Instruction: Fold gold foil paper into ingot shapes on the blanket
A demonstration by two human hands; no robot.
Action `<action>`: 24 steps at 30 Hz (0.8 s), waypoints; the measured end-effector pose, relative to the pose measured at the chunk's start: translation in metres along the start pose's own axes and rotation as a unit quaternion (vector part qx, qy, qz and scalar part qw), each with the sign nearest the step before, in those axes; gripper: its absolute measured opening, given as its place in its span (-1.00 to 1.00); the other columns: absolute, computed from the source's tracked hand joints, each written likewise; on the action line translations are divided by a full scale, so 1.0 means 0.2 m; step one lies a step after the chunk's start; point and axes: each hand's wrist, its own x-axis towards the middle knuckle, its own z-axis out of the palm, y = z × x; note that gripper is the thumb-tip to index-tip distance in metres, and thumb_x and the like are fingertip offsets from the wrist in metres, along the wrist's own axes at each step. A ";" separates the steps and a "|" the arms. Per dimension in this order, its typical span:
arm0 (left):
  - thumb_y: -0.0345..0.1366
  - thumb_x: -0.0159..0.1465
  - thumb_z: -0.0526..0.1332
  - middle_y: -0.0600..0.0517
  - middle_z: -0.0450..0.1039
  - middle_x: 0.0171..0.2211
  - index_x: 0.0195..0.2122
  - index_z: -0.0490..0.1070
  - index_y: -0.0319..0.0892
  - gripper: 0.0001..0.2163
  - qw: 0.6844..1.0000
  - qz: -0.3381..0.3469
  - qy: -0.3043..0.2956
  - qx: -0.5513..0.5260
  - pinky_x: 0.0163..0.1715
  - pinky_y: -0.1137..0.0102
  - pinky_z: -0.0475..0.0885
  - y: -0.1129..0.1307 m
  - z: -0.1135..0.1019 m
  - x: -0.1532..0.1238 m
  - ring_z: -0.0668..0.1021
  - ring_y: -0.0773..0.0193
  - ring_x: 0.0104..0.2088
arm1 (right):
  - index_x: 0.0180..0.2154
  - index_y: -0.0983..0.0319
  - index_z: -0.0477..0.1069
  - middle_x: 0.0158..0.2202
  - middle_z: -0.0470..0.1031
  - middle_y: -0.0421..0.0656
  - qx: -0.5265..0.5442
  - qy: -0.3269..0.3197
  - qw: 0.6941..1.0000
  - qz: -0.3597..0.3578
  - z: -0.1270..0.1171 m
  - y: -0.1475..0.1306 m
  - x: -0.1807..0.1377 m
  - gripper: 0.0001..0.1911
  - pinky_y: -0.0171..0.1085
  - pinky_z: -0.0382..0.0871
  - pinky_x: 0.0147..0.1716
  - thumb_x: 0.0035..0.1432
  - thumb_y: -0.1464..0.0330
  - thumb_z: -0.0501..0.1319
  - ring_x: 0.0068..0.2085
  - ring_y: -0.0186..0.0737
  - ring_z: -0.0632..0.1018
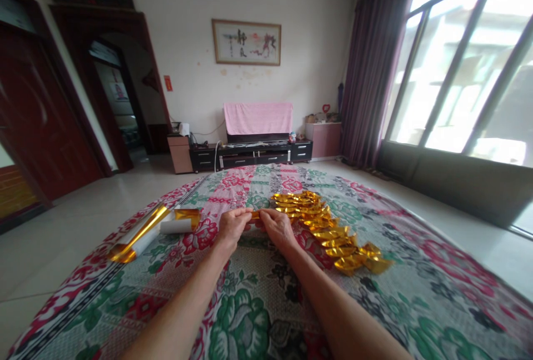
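Note:
Between my two hands is a small folded piece of gold foil paper (255, 215), pinched at both ends. My left hand (234, 226) closes on its left end, and my right hand (275, 227) grips the right end. Just right of my right hand, several folded gold foil ingots (328, 222) lie in a slanting row on the floral cloth (239, 321). To the left of my left hand rest curled gold foil sheets (144, 235) with white backs. A shorter curled sheet (180, 226) lies nearest that hand. My fingers partly hide the folded piece.
The floral cloth covers a rounded surface in front of me. Beyond it stands a low black TV cabinet (266, 157) with a pink towel (258, 118) draped over a screen. Windows (449, 71) and a purple curtain (370, 66) are on the right; a dark red door (41, 99) is on the left.

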 end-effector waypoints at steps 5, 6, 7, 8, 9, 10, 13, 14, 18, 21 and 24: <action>-0.36 -0.04 0.23 -0.03 0.54 -0.52 -0.34 0.49 -0.30 -0.78 1.000 -0.002 0.017 0.025 -0.59 0.52 0.38 0.02 0.00 -0.01 0.57 0.27 -0.49 | -0.33 0.28 0.51 -0.54 0.51 -0.17 -0.002 0.006 1.000 0.014 0.01 0.01 0.00 -0.61 -0.41 0.34 -0.51 0.07 0.18 0.03 -0.47 -0.28 0.51; -0.36 -0.03 0.22 -0.03 0.54 -0.52 -0.34 0.49 -0.30 -0.78 0.999 -0.004 0.016 0.029 -0.58 0.52 0.38 0.02 0.00 -0.01 0.57 0.26 -0.49 | -0.34 0.29 0.51 -0.55 0.51 -0.17 -0.001 0.004 1.000 0.018 0.01 0.01 0.01 -0.61 -0.42 0.34 -0.52 0.07 0.17 0.02 -0.48 -0.28 0.51; -0.35 -0.02 0.22 -0.03 0.54 -0.52 -0.34 0.48 -0.30 -0.78 0.999 -0.005 0.014 0.032 -0.58 0.52 0.38 0.02 0.00 -0.01 0.57 0.25 -0.47 | -0.34 0.29 0.51 -0.56 0.50 -0.17 0.000 0.004 1.000 0.022 0.01 0.01 0.01 -0.61 -0.42 0.33 -0.53 0.07 0.17 0.02 -0.48 -0.28 0.51; -0.35 -0.02 0.21 -0.02 0.54 -0.53 -0.34 0.48 -0.29 -0.79 0.999 -0.006 0.012 0.036 -0.58 0.52 0.39 0.02 -0.01 -0.01 0.58 0.25 -0.46 | -0.35 0.29 0.51 -0.57 0.50 -0.18 -0.002 0.002 1.000 0.025 0.01 0.00 0.01 -0.61 -0.42 0.33 -0.53 0.07 0.17 0.02 -0.48 -0.29 0.51; -0.35 -0.02 0.20 -0.02 0.53 -0.55 -0.35 0.48 -0.29 -0.80 0.999 -0.006 0.010 0.040 -0.58 0.52 0.39 0.02 -0.01 -0.01 0.58 0.24 -0.45 | -0.36 0.29 0.51 -0.58 0.49 -0.18 -0.007 0.001 1.000 0.027 0.01 0.00 0.01 -0.61 -0.43 0.32 -0.54 0.07 0.18 0.02 -0.48 -0.29 0.51; -0.35 -0.02 0.20 -0.01 0.53 -0.56 -0.36 0.48 -0.28 -0.80 0.999 -0.006 0.009 0.044 -0.58 0.52 0.39 0.02 -0.01 -0.01 0.58 0.24 -0.45 | -0.38 0.28 0.51 -0.59 0.49 -0.19 -0.013 0.000 1.000 0.028 0.01 0.00 0.01 -0.62 -0.43 0.32 -0.54 0.07 0.19 0.02 -0.49 -0.29 0.51; -0.34 -0.03 0.20 -0.02 0.54 -0.55 -0.36 0.48 -0.28 -0.80 0.998 -0.007 0.008 0.054 -0.59 0.51 0.39 0.00 -0.02 0.01 0.58 0.23 -0.45 | -0.43 0.28 0.51 -0.61 0.47 -0.20 -0.035 -0.007 0.999 0.024 0.01 -0.01 0.01 -0.64 -0.45 0.29 -0.56 0.07 0.21 0.02 -0.52 -0.31 0.48; -0.33 -0.03 0.21 -0.02 0.54 -0.53 -0.36 0.49 -0.28 -0.79 0.998 -0.006 0.008 0.056 -0.59 0.51 0.39 0.00 -0.03 0.01 0.58 0.23 -0.45 | -0.44 0.28 0.50 -0.61 0.47 -0.20 -0.039 -0.010 0.999 0.021 0.01 -0.01 0.01 -0.64 -0.45 0.28 -0.57 0.07 0.22 0.01 -0.53 -0.32 0.48; -0.32 -0.03 0.21 -0.03 0.55 -0.50 -0.35 0.49 -0.27 -0.78 0.998 0.002 0.021 0.066 -0.60 0.51 0.39 -0.02 -0.03 0.02 0.57 0.24 -0.46 | -0.44 0.30 0.50 -0.62 0.46 -0.20 -0.050 -0.021 0.998 0.015 0.01 -0.01 0.01 -0.62 -0.46 0.25 -0.59 0.08 0.22 0.00 -0.55 -0.33 0.46; -0.32 -0.02 0.21 -0.04 0.55 -0.46 -0.33 0.50 -0.27 -0.77 0.997 0.022 0.043 0.068 -0.59 0.52 0.39 -0.03 -0.02 0.02 0.56 0.26 -0.47 | -0.43 0.30 0.51 -0.62 0.46 -0.20 -0.061 -0.024 0.998 0.010 0.01 -0.01 0.01 -0.62 -0.46 0.25 -0.58 0.08 0.23 0.01 -0.53 -0.33 0.47; -0.32 0.00 0.20 -0.04 0.56 -0.43 -0.32 0.51 -0.26 -0.77 0.995 0.035 0.051 0.075 -0.58 0.52 0.40 -0.03 -0.01 0.02 0.56 0.28 -0.47 | -0.41 0.28 0.52 -0.61 0.48 -0.20 -0.073 -0.013 0.997 0.011 0.01 -0.01 0.01 -0.63 -0.45 0.27 -0.57 0.08 0.23 0.01 -0.53 -0.32 0.47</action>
